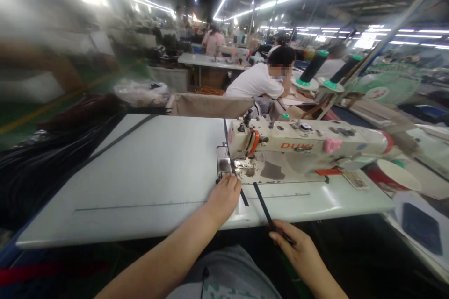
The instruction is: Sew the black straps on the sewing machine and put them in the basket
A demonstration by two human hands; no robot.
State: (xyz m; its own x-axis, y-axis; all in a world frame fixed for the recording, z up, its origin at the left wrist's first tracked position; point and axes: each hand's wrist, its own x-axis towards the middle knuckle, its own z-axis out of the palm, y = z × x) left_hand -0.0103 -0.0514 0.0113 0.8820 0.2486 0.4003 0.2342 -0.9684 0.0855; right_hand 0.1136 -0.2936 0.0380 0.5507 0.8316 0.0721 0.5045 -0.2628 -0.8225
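Note:
A white sewing machine (298,142) stands on the pale worktable (168,159). In front of its needle area, my left hand (225,196) rests with fingers bent down over a narrow black strip (244,197), whose end sticks out toward me. The strip runs under the machine head and shows again behind it. At the table's front edge, my right hand (289,238) pinches a second black strip (262,202) between thumb and fingers. That strip's far end lies on the table just before the machine bed, apart from the first one.
A heap of long black strips (35,182) hangs over the table's left side. Dark thread cones (313,67) stand behind the machine. An orange piece (329,172) lies on the bed, with a round container (393,177) to the right. A person in white (254,81) sits beyond.

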